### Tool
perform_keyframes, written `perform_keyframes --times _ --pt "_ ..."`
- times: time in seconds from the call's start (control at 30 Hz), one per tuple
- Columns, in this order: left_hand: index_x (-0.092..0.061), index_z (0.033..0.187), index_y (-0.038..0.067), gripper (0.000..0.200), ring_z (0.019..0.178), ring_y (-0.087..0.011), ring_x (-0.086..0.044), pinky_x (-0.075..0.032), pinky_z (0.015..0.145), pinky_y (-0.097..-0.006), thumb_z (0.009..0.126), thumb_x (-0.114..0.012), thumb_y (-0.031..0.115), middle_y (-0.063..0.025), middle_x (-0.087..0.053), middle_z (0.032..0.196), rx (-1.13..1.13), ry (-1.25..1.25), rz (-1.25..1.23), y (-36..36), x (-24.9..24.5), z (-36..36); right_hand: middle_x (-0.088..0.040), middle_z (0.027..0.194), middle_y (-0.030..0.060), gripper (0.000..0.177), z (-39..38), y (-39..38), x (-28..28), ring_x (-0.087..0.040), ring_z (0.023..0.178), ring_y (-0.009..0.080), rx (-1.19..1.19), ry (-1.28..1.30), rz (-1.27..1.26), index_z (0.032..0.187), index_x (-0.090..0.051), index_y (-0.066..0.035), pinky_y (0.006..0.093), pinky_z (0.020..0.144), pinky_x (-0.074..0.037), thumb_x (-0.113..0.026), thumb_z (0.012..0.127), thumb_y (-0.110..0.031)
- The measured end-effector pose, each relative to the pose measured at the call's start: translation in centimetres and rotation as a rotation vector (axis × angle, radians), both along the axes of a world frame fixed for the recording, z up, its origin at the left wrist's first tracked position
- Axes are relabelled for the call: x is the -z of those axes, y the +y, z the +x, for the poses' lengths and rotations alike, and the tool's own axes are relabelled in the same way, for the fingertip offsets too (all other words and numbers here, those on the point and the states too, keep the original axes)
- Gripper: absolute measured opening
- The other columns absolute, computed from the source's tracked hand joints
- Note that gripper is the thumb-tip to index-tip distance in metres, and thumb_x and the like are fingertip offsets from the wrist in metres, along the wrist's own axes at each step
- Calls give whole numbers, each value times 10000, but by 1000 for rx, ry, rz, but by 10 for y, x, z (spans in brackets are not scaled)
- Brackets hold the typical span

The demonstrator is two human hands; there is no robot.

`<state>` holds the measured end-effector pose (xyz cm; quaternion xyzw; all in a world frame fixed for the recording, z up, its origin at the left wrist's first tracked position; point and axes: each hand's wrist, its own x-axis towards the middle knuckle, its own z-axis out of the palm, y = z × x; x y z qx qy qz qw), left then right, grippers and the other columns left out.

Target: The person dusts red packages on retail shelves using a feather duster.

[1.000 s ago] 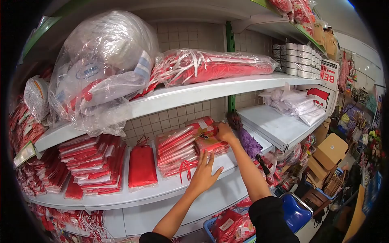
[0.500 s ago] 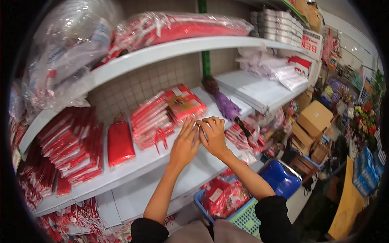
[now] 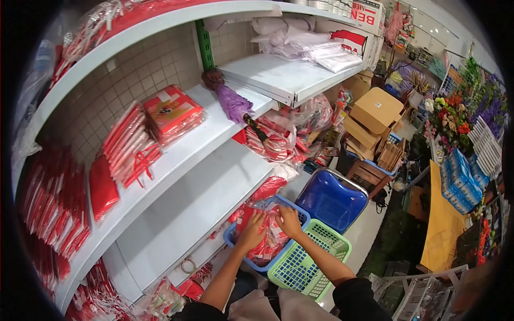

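Note:
My left hand [image 3: 252, 230] rests on red plastic-wrapped packets [image 3: 266, 243] inside a blue basket [image 3: 229, 235]. My right hand [image 3: 289, 221] touches the packets at the basket's right side. Fingers of both hands are spread, and neither visibly grips a packet. A green basket [image 3: 342, 250] stands against the blue one, below my right forearm. Behind them is a blue seat [image 3: 332, 199] with a metal rim.
At the left, a white shelf [image 3: 176, 160] holds stacks of red packets [image 3: 128, 144] and a purple wrapped bundle [image 3: 234, 105]. Cardboard boxes [image 3: 376, 111] stand beyond the chair. A yellow board [image 3: 443, 219] is at the right.
Both hands have moved down from in front of the shelf to the packets in the blue basket. The view has shifted down and right, showing more of the baskets.

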<state>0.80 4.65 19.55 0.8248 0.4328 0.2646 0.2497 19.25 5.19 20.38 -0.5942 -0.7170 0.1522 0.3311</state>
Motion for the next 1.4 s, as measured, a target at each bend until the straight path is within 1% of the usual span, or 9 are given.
perform_keyframes --times 0.17,0.47,0.83,0.97,1.07,1.17,1.2,1.3,1.4 --pt "-422 1310 61 536 1309 -388 -248 -238 1069 -446 810 -571 186 -195 -320 1395 31 36 -272 -28 86 7 -549 941 209 309 32 -34 154 -539 938 374 -58 88 -308 1017 -575 -55 418 853 -437 -634 751 -199" --pt "-434 1320 210 672 1317 -506 -29 -160 1078 -526 731 -610 482 -150 -100 1487 51 502 -256 -32 158 -2 -482 1102 228 401 11 -61 183 -512 993 408 151 164 -420 1141 -475 -25 431 858 -440 -587 778 -152" --pt "-351 1374 182 756 1336 -462 7 7 1095 -506 747 -557 553 -201 -82 1476 143 427 -303 -31 194 -15 -407 1305 234 633 -13 -24 210 -436 1166 370 149 -157 -465 1274 -411 -33 390 969 -388 -668 716 -185" --pt "-315 1391 195 779 1337 -454 61 22 1090 -510 750 -550 569 -195 -64 1480 178 470 -533 -23 186 -14 -505 1204 195 454 -12 -33 217 -460 1132 327 203 -75 -383 1188 -519 -53 386 976 -381 -623 763 -175" --pt "-306 1395 216 786 1330 -460 100 22 1088 -512 745 -554 584 -188 -49 1484 229 475 -680 -12 181 -15 -613 964 197 280 -4 -32 224 -578 948 315 193 86 -129 1056 -598 -35 382 848 -458 -572 815 -175" --pt "-317 1390 225 775 1328 -471 80 -10 1090 -514 747 -557 587 -184 -51 1485 224 465 -746 -8 174 -15 -623 739 191 229 9 -27 212 -626 709 322 307 515 -501 983 -615 -10 386 673 -488 -509 868 -177" --pt "-323 1387 226 770 1329 -474 65 -25 1091 -515 749 -558 585 -183 -54 1485 216 467 -759 -7 171 -15 -600 646 179 225 11 -27 205 -604 562 331 341 447 -309 961 -602 -1 388 546 -463 -466 899 -169" --pt "-342 1376 172 744 1333 -473 -13 -104 1086 -519 773 -553 552 -180 -108 1479 176 530 -541 -20 168 -10 -607 672 130 200 21 -24 195 -589 595 215 538 392 -186 993 -608 -15 340 564 -445 -464 910 -127" --pt "-363 1353 84 669 1336 -445 -106 -176 1073 -506 837 -499 488 -198 -212 1447 85 460 -312 -41 179 7 -600 742 177 214 43 -17 176 -579 650 240 599 571 -140 951 -583 11 341 611 -436 -449 921 -153"
